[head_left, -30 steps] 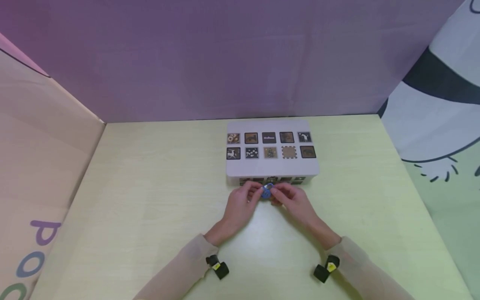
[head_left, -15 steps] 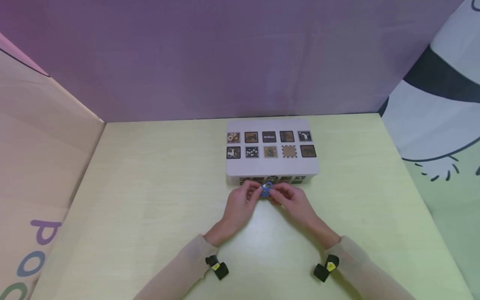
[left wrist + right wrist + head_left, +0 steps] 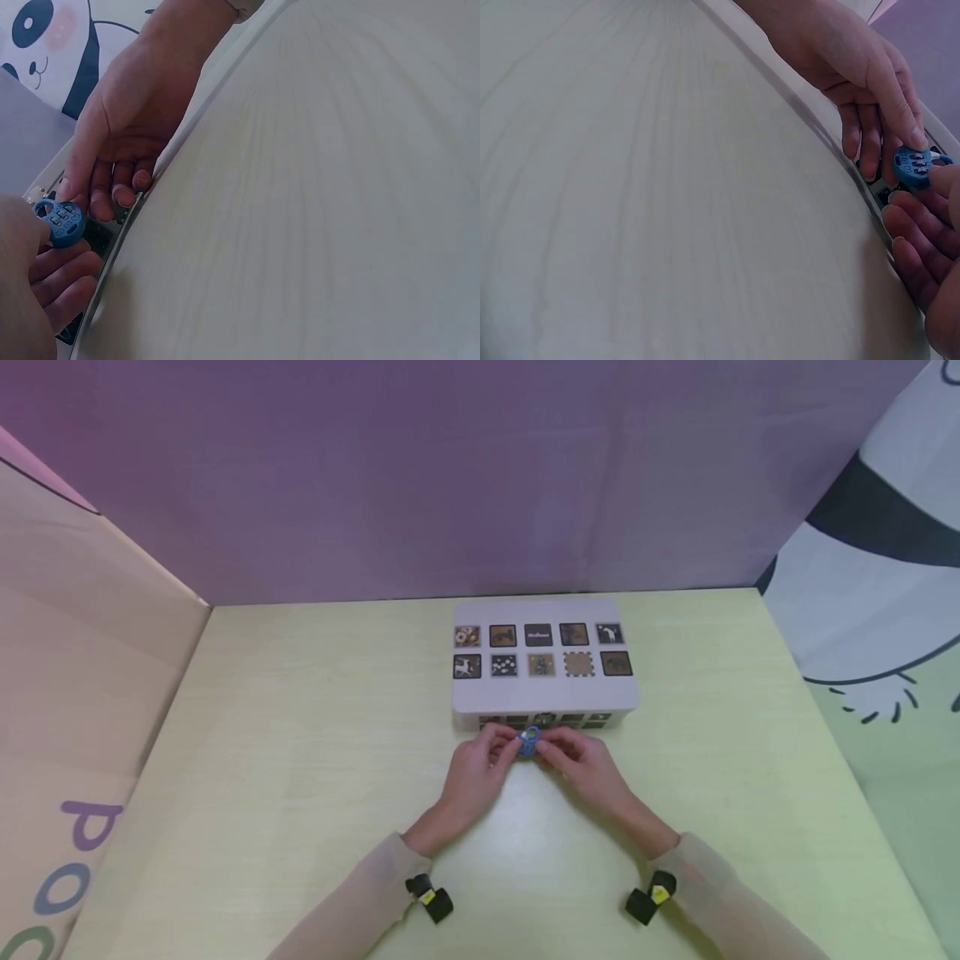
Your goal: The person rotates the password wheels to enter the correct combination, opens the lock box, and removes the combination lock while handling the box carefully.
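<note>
A small round blue combination padlock (image 3: pixel 528 744) is held between both hands, just in front of a white box (image 3: pixel 543 693). My left hand (image 3: pixel 474 777) pinches its left side between thumb and fingers. From the other side, my right hand (image 3: pixel 591 772) pinches it too. In the left wrist view the padlock (image 3: pixel 66 223) shows its number dials and curved shackle. The right wrist view has the padlock (image 3: pixel 915 166) with the shackle pointing to the right; fingertips cover part of its edge.
Square dark and brown pictures cover the box's top and front. The pale wooden table (image 3: pixel 322 735) ends at a purple backdrop (image 3: pixel 412 485). Printed side panels (image 3: pixel 877 610) stand left and right.
Both hands and the padlock have shifted very slightly left. The padlock remains pinched by both hands, and the box has not moved.
</note>
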